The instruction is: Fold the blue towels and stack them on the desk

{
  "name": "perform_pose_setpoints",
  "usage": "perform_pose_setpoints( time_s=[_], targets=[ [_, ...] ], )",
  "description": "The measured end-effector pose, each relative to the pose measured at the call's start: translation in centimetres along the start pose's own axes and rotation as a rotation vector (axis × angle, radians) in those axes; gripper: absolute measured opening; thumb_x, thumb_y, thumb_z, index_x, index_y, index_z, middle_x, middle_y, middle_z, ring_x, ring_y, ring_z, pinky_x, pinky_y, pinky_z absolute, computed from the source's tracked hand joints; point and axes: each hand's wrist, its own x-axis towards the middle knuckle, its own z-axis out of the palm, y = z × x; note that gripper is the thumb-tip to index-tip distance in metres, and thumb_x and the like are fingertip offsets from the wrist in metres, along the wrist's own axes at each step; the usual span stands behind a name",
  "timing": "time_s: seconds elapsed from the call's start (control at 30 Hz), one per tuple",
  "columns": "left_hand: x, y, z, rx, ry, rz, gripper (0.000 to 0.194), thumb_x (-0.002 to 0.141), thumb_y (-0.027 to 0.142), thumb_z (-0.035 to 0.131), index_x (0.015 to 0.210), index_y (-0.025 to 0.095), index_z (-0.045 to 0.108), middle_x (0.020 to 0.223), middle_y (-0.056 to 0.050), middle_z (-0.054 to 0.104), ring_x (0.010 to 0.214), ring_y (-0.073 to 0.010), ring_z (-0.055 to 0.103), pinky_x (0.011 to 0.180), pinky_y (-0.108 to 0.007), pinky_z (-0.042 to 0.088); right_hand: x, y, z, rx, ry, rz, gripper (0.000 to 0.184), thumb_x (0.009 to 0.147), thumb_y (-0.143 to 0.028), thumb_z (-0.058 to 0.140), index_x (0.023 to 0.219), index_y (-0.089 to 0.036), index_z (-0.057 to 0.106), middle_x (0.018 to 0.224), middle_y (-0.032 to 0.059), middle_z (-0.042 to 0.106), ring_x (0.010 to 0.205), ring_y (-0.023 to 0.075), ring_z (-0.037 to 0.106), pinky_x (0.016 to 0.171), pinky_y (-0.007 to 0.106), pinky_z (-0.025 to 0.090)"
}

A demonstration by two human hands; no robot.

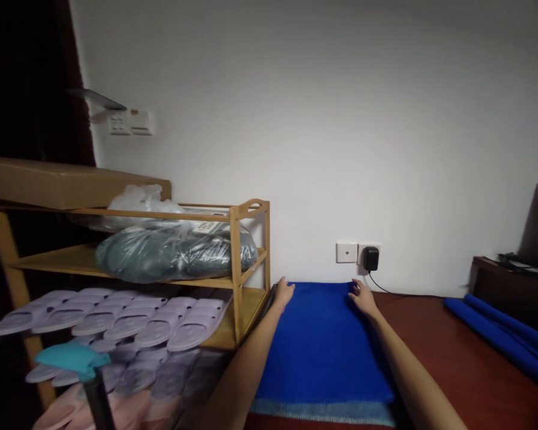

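Observation:
A bright blue cloth (pixel 327 340) lies spread over a dark red tabletop, its far edge close to the white wall. My left hand (pixel 285 294) grips its far left corner between thumb and fingers. At the far right corner, my right hand (pixel 363 297) pinches the cloth in the same way. Beneath the blue cloth, a lighter blue piece with a stitched edge (pixel 327 412) shows along the near side. Both forearms reach forward along the sides of the cloth.
A wooden rack (pixel 237 275) stands at left with lilac slippers (pixel 152 322), a plastic-wrapped bundle (pixel 161 251) and a cardboard box (pixel 72 182). A folded blue cloth (pixel 497 334) lies at right. A black plug (pixel 371 258) trails a cord. A teal-topped handle (pixel 74 358) rises front left.

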Motion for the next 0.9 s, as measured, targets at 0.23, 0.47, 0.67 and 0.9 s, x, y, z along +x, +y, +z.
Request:
perform_pose_setpoints(
  time_s=[0.23,0.47,0.67,0.9],
  targets=[
    [-1.3,-2.4,1.1,0.531,-0.173,0.178,0.054,0.088,0.042,0.043,0.138,0.019,0.041,0.152,-0.010,0.022,0.141,-0.0267,0.011,0.111,-0.053,0.005,-1.8,0.9,1.7,-0.288,-0.206,0.022,0.063,0.086,-0.057,0.040,0.138,-0.021,0.042,0.150,0.0115,0.026,0.140,0.0262,0.016,0.109,0.055,0.009],
    [-1.2,-3.2,0.9,0.748,-0.211,0.200,0.066,0.091,0.055,0.022,0.146,0.019,0.024,0.154,-0.009,0.014,0.141,-0.0264,0.008,0.109,-0.056,0.011,-2.9,-1.2,1.0,-0.438,-0.248,0.000,0.067,0.091,-0.054,0.029,0.144,-0.013,0.030,0.152,0.0156,0.017,0.141,0.0268,0.009,0.110,0.053,0.002],
    [-1.4,-2.6,1.2,0.801,-0.106,0.262,0.070,0.089,0.053,0.031,0.145,0.012,0.025,0.152,-0.015,0.018,0.141,-0.0301,0.011,0.108,-0.058,0.013,-9.0,-4.4,-1.8,-0.425,-0.403,-0.168,0.069,0.087,-0.067,0.026,0.144,-0.030,0.031,0.152,0.0054,0.020,0.140,0.0228,0.016,0.112,0.046,0.011],
    [-2.5,-1.4,0.8,0.897,-0.238,0.479,0.052,0.096,0.042,0.018,0.141,0.022,0.036,0.149,-0.006,0.029,0.139,-0.0204,0.021,0.111,-0.047,0.013,-15.0,-6.4,-3.7,-0.437,-0.482,-0.246,0.071,0.087,-0.069,0.021,0.146,-0.030,0.024,0.153,0.0058,0.013,0.141,0.0220,0.009,0.112,0.046,0.010]
  ],
)
